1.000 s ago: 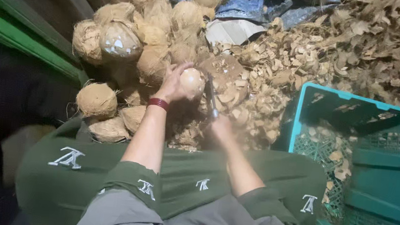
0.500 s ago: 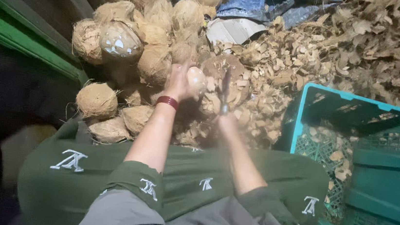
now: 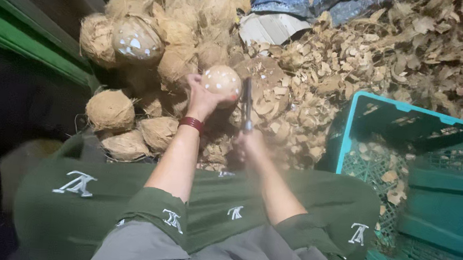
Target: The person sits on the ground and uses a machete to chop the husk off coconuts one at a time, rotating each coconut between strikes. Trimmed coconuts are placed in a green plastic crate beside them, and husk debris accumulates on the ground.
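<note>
Coconut-paring scene, head view. My left hand (image 3: 203,96), a dark red band at its wrist, is closed under a round, pale brown, partly pared coconut (image 3: 221,81) and holds it raised in front of me, above my lap. My right hand (image 3: 251,143) is wrapped around the handle of a short dark-bladed knife (image 3: 246,103); the blade stands nearly upright just beside the coconut's right flank, and motion blur hides whether it touches the shell. Compared with half a second ago, the knife is closer to the coconut and more upright, and the coconut sits slightly higher. I judge this to be another paring stroke along the same side, with brown skin left on the shell. Behind the hands lies a heap of fibrous tan unpared coconuts (image 3: 161,38), one of them showing white patches. A wide drift of dry brown husk shavings (image 3: 373,64) spreads to the right. A teal plastic lattice crate (image 3: 447,184), holding only a few shavings, stands at my right, well apart from the hands. A dark green apron (image 3: 94,201) covers my lap.
</note>
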The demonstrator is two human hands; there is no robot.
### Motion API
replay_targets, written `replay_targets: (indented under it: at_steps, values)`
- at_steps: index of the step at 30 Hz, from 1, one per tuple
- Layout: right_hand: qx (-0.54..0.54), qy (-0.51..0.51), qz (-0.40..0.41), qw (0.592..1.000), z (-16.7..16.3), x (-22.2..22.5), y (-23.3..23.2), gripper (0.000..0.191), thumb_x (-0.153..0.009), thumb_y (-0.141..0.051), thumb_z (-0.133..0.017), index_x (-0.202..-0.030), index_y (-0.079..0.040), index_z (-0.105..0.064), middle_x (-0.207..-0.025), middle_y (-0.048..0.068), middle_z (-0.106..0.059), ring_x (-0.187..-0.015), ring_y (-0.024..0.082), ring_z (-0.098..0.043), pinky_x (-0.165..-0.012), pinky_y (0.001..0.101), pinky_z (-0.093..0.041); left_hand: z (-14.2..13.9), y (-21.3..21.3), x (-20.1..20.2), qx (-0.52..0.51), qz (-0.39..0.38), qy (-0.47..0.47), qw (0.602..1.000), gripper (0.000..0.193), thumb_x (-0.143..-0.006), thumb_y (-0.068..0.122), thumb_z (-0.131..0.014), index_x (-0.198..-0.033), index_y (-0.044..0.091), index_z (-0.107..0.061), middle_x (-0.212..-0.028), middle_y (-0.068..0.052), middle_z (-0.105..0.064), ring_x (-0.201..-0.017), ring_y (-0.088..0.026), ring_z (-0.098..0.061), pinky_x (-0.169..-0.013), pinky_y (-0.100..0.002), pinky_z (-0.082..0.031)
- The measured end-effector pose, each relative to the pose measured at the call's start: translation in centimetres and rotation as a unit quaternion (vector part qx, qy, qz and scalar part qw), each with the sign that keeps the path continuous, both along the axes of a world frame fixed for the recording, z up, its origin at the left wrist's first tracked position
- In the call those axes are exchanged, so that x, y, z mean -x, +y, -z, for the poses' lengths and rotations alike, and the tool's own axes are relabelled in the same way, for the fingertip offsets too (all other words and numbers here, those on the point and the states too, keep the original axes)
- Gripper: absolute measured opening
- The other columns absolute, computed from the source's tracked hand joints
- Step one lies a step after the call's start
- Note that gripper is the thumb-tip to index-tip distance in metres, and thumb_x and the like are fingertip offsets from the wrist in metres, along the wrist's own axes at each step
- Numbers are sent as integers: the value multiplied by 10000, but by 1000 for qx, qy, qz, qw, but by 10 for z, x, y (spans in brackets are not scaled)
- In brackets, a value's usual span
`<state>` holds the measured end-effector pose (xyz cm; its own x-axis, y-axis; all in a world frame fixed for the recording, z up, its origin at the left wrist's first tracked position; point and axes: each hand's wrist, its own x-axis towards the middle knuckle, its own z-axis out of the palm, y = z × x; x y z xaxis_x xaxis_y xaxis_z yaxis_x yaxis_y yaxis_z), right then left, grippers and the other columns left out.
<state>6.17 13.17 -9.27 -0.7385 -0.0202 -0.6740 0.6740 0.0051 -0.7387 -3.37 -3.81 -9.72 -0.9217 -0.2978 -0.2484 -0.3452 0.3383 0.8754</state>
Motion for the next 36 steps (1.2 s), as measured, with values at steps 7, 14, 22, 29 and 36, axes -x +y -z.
replay_targets:
  at_steps: [7,14,22,29,36]
  values:
    - [-82,80,-67,991,2,7,8,199,-733,-9,-694,-880,-75,-577,-695,41,-597,-607,183,-609,-523,338,-510,-10,-10,8,135,89,126,979,1345,-374,224,-1074,-1494,229,-332,-1441,-314,-353,-1324,-488,-465,-1094,-539,-421]
    - [-44,375,-1,926,11,15,9,135,-783,-15,-647,-893,-52,-579,-770,56,-580,-709,165,-573,-633,307,-486,-13,-8,5,159,126,53,978,1080,-478,242,-1002,-1432,287,-497,-1398,-208,-391,-1244,-433,-553,-1124,-466,-466]
    - [-69,148,-45,986,23,15,0,271,-706,-19,-693,-965,-68,-629,-752,46,-638,-686,214,-623,-645,384,-519,-45,2,1,210,169,26,963,1069,-440,209,-1066,-1353,358,-530,-1480,-193,-264,-1340,-471,-393,-1129,-523,-397]
    - [-21,76,-77,994,26,14,7,198,-830,-29,-728,-1002,30,-651,-808,125,-667,-671,233,-667,-567,352,-537,-38,10,-15,210,123,30,970,1034,-476,170,-975,-1377,331,-494,-1487,-106,-411,-1310,-434,-465,-1086,-528,-445]
    - [-51,351,-7,935,34,6,16,246,-830,-28,-699,-1064,-51,-630,-858,68,-690,-731,164,-671,-629,309,-558,-39,18,-23,213,107,93,967,854,-656,171,-924,-1398,295,-519,-1493,-141,-402,-1288,-475,-446,-1063,-541,-442]
